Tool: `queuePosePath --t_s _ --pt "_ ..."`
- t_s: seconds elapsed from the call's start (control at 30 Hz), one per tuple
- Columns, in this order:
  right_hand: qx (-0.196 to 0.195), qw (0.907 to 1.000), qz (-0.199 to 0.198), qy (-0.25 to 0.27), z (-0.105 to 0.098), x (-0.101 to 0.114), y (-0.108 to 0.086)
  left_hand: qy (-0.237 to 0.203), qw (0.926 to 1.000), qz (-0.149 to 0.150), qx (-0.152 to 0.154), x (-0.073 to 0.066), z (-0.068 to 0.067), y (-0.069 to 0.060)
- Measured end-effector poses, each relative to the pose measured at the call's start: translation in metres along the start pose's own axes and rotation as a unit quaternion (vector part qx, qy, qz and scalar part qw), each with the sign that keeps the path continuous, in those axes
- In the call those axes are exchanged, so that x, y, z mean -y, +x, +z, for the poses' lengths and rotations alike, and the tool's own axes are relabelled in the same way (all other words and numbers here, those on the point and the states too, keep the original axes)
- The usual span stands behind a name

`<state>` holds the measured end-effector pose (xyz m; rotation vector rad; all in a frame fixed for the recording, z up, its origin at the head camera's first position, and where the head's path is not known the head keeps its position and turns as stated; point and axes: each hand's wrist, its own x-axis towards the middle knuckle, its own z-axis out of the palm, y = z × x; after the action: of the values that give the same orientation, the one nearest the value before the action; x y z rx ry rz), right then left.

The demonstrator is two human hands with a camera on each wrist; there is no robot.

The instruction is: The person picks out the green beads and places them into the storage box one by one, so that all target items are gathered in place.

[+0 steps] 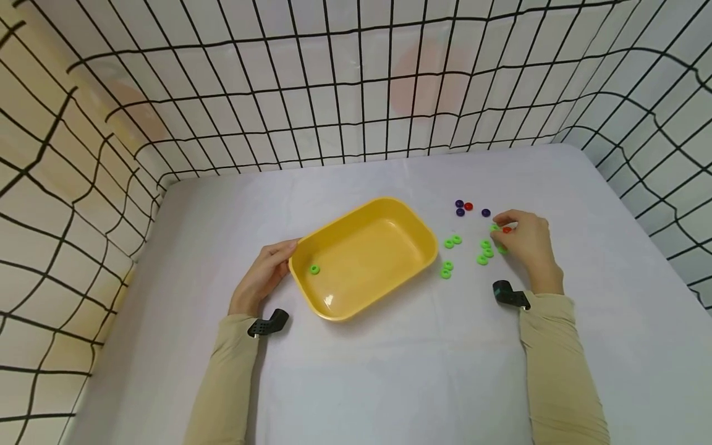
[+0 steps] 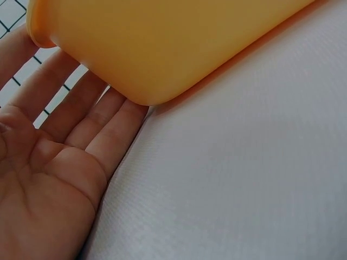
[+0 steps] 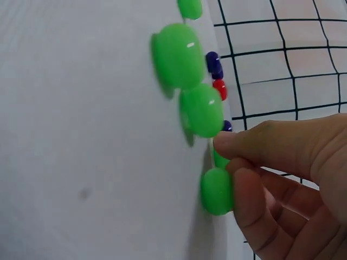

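A yellow tray (image 1: pixel 384 290) stands slanted on the white table, with one green ring (image 1: pixel 314 269) inside near its left end. My left hand (image 1: pixel 264 275) rests against that end, its fairly straight fingers (image 2: pixel 81 108) touching the outer wall near the rim. To the right of the tray, my right hand (image 1: pixel 528 238) pinches a small green ring (image 1: pixel 494 227) between thumb and index fingertips, low over the table. A red ring (image 1: pixel 507 229) shows beside those fingers. Another green ring (image 3: pixel 217 190) appears close by the fingertips in the right wrist view.
Several loose green rings (image 1: pixel 486 245) lie between the tray and my right hand. Farther back are a red ring (image 1: pixel 469 206) and dark purple rings (image 1: pixel 459 204). Black wire mesh (image 1: pixel 361 86) borders the table at the back and both sides.
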<state>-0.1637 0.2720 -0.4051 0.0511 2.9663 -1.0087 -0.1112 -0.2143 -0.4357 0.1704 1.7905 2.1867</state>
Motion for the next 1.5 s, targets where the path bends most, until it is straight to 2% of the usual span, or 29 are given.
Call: queuePosePath --t_s 0.1,0.2,0.3,0.4,0.53,0.6,0.63,0.7,0.73,0.8,0.87,0.93,1.0,1.07,1.13,1.17,1.23,1.37,1.5 --pt "0.012 0.9999 0.001 -0.009 0.002 -0.003 0.000 0.006 0.9999 -0.005 -0.006 0.002 0.001 0.001" --pt "0.008 0.9999 0.003 -0.009 0.004 -0.004 0.000 0.007 0.9999 -0.005 -0.007 0.003 0.001 0.001" --pt "-0.004 0.9999 0.005 -0.008 0.006 -0.003 0.000 0.009 0.9999 -0.005 -0.008 0.003 0.000 0.002" --pt "-0.034 0.9994 -0.009 -0.003 0.002 0.002 -0.001 0.007 0.9999 -0.006 -0.011 0.002 -0.001 0.002" --pt "-0.093 0.9941 -0.050 0.025 -0.010 0.028 -0.005 0.004 0.9998 -0.014 -0.017 0.000 0.000 0.001" --pt "-0.116 0.9882 -0.090 0.045 -0.014 0.053 -0.008 0.004 0.9997 -0.017 -0.019 -0.001 0.000 0.002" --pt "-0.125 0.9832 -0.123 0.051 -0.015 0.069 -0.009 0.003 0.9997 -0.017 -0.018 -0.002 0.000 0.002" --pt "-0.126 0.9660 -0.217 0.063 -0.013 0.104 -0.006 0.000 0.9997 -0.016 -0.020 -0.002 0.000 0.002" --pt "-0.115 0.9528 -0.274 0.062 -0.010 0.124 -0.004 -0.002 0.9997 -0.015 -0.020 -0.003 -0.001 0.002" --pt "-0.064 0.9186 -0.387 0.045 0.004 0.161 0.001 -0.006 0.9997 -0.012 -0.020 -0.002 -0.001 0.002" --pt "0.019 0.8771 -0.480 0.007 0.024 0.193 0.005 -0.009 0.9998 -0.007 -0.018 -0.002 -0.002 0.002" --pt "0.115 0.8376 -0.531 -0.055 0.048 0.216 0.006 -0.011 0.9998 -0.007 -0.017 -0.001 -0.001 0.002" --pt "0.195 0.7955 -0.558 -0.132 0.071 0.231 0.007 -0.009 0.9998 -0.010 -0.014 0.001 0.000 0.003" --pt "0.248 0.7552 -0.574 -0.196 0.092 0.241 0.008 -0.008 0.9998 -0.012 -0.014 0.001 0.000 0.004" --pt "0.279 0.7260 -0.583 -0.234 0.108 0.246 0.008 -0.010 0.9998 -0.015 -0.012 0.002 -0.001 0.005" --pt "0.289 0.7180 -0.586 -0.240 0.115 0.246 0.008 -0.011 0.9998 -0.015 -0.011 0.004 -0.001 0.005" --pt "0.300 0.7112 -0.588 -0.241 0.124 0.247 0.006 -0.014 0.9997 -0.015 -0.012 0.005 0.000 0.005" --pt "0.311 0.7120 -0.583 -0.236 0.134 0.250 0.006 -0.013 0.9998 -0.009 -0.014 0.004 -0.001 0.005" --pt "0.322 0.7084 -0.577 -0.248 0.141 0.251 0.007 -0.016 0.9998 -0.008 -0.011 0.004 -0.001 0.005"
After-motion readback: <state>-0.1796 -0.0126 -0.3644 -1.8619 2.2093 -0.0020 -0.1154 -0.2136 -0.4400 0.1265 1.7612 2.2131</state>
